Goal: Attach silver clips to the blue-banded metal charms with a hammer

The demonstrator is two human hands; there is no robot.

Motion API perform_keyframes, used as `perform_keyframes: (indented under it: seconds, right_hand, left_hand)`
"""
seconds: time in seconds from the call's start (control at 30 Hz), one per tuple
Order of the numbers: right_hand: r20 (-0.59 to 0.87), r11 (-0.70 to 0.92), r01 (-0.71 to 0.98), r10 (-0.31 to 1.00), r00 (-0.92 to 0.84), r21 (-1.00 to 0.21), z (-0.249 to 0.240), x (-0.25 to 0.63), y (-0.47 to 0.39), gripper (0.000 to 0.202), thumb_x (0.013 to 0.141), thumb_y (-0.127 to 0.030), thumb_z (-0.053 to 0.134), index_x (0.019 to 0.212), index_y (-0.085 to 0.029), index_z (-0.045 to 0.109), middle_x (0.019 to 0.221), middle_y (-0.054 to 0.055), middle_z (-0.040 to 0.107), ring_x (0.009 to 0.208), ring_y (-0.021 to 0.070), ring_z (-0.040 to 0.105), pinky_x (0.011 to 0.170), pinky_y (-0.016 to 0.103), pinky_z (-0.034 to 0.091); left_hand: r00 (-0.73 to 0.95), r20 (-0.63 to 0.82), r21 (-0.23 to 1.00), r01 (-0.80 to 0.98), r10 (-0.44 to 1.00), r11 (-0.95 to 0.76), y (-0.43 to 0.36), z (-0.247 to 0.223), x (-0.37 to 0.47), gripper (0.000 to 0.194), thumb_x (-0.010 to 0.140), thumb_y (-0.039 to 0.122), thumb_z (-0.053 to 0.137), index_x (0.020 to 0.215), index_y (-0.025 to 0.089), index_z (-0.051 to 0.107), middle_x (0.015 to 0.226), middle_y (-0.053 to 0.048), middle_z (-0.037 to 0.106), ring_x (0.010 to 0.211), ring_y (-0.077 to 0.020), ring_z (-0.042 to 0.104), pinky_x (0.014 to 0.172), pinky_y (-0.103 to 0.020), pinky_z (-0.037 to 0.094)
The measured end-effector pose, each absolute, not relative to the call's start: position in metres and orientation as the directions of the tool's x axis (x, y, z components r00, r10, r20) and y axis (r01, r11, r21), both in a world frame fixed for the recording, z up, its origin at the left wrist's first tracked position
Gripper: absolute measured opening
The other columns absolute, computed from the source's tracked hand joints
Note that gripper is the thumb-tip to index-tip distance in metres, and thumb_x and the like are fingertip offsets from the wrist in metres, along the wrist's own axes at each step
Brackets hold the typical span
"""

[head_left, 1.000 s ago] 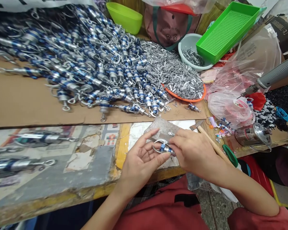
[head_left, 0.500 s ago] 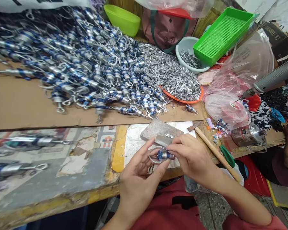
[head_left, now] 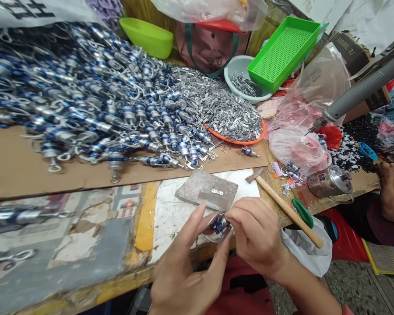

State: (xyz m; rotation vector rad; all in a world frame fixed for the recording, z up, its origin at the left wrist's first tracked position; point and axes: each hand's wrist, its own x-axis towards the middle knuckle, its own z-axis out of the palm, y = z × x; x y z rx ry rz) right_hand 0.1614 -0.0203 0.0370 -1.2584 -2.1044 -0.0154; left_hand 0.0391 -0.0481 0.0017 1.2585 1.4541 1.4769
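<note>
Between the fingers and thumb of my left hand (head_left: 190, 262) is a small blue-and-silver metal fitting (head_left: 218, 224) with a curved silver loop. My right hand (head_left: 258, 234) pinches its right end; whether a smaller part sits in that pinch is hidden. Just beyond my hands lies a flat stone block (head_left: 192, 190), with a small perforated metal plate (head_left: 217, 191) on top. A large heap of similar blue-and-silver fittings (head_left: 95, 100) covers the cardboard behind.
Small metal plates (head_left: 230, 118) fill an orange-rimmed tray. A hammer (head_left: 289, 210) lies right of the stone. A power screwdriver (head_left: 354, 96) hangs at the right near a metal mug (head_left: 330, 183). Another person's hand (head_left: 388, 175) rests at the far right edge.
The fitting has been turned in my fingers, so its end now faces more toward me. Both hands sit slightly lower, and the view has swung a little to the right.
</note>
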Motion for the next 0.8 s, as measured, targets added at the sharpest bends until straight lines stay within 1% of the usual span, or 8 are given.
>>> perform_keyframes:
  seconds: [0.2,0.33,0.43,0.5,0.57,0.67,0.73,0.8]
  right_hand:
    - [0.561,0.538,0.802,0.76,-0.328,-0.26,0.031,0.168,-0.019,0.018,0.089,-0.01,0.037,0.082,-0.017,0.053,0.078,0.006,0.061,0.074,0.0165,0.053,0.068,0.029,0.041]
    - [0.543,0.52,0.818,0.773,-0.327,-0.248,0.028,0.17,-0.018,0.021,0.09,-0.012,0.034,0.08,-0.017,0.052,0.077,0.006,0.06,0.073,0.0165,0.052,0.068,0.03,0.039]
    - [0.541,0.511,0.81,0.784,-0.304,-0.286,0.029,0.173,-0.019,0.02,0.089,-0.011,0.034,0.08,-0.017,0.051,0.076,0.005,0.06,0.073,0.0161,0.052,0.068,0.03,0.038]
    - [0.535,0.503,0.8,0.796,-0.282,-0.328,0.032,0.179,-0.024,0.018,0.089,-0.01,0.036,0.081,-0.018,0.05,0.075,0.004,0.058,0.072,0.0156,0.051,0.068,0.029,0.038]
    - [0.477,0.478,0.806,0.831,-0.286,-0.349,0.036,0.189,-0.033,0.016,0.088,-0.01,0.038,0.08,-0.018,0.049,0.075,0.003,0.058,0.072,0.0154,0.051,0.068,0.029,0.038]
    - [0.228,0.413,0.859,0.907,-0.355,-0.302,0.042,0.213,-0.054,0.016,0.085,-0.007,0.041,0.079,-0.018,0.051,0.073,0.002,0.057,0.07,0.0162,0.051,0.065,0.029,0.038]
    - [0.067,0.396,0.881,0.917,-0.392,-0.261,0.044,0.23,-0.065,0.024,0.081,0.0,0.039,0.082,-0.018,0.055,0.074,0.003,0.059,0.069,0.0166,0.052,0.063,0.029,0.04]
    - [0.044,0.395,0.874,0.916,-0.399,-0.284,0.043,0.24,-0.067,0.032,0.08,0.002,0.036,0.092,-0.019,0.058,0.08,0.004,0.062,0.072,0.0162,0.056,0.064,0.028,0.043]
  left_hand:
    - [-0.16,0.318,0.926,0.265,0.935,-0.27,-0.044,-0.003,0.034,0.066,0.066,0.017,0.075,0.127,0.026,0.052,0.1,-0.004,0.072,0.084,-0.0226,0.069,0.083,-0.035,0.056]
    - [-0.093,0.362,0.897,0.306,0.928,-0.319,-0.04,-0.005,0.032,0.071,0.066,0.013,0.074,0.131,0.026,0.048,0.1,-0.003,0.072,0.082,-0.0206,0.07,0.081,-0.032,0.056]
    - [-0.105,0.35,0.901,0.31,0.931,-0.304,-0.037,0.0,0.036,0.067,0.069,0.013,0.071,0.131,0.026,0.048,0.098,-0.002,0.072,0.08,-0.0181,0.07,0.079,-0.03,0.055]
    - [-0.138,0.278,0.931,0.282,0.951,-0.231,-0.037,0.006,0.04,0.062,0.072,0.015,0.069,0.129,0.028,0.049,0.095,-0.001,0.072,0.079,-0.0164,0.069,0.079,-0.028,0.055]
    - [-0.165,0.163,0.971,0.204,0.973,-0.128,-0.036,0.013,0.042,0.058,0.072,0.019,0.07,0.126,0.029,0.051,0.093,0.0,0.073,0.08,-0.0158,0.069,0.081,-0.028,0.054]
    - [-0.216,-0.066,0.995,0.055,0.974,0.079,-0.033,0.02,0.039,0.059,0.066,0.026,0.073,0.122,0.027,0.055,0.089,0.0,0.073,0.084,-0.0175,0.069,0.086,-0.031,0.053]
    - [-0.236,-0.228,0.974,-0.061,0.945,0.22,-0.029,0.021,0.034,0.066,0.059,0.029,0.078,0.121,0.026,0.056,0.084,0.0,0.073,0.082,-0.0177,0.069,0.082,-0.029,0.055]
    - [-0.202,-0.355,0.926,-0.21,0.913,0.314,-0.023,0.019,0.028,0.076,0.051,0.029,0.082,0.122,0.024,0.056,0.078,0.001,0.072,0.074,-0.0151,0.069,0.073,-0.023,0.056]
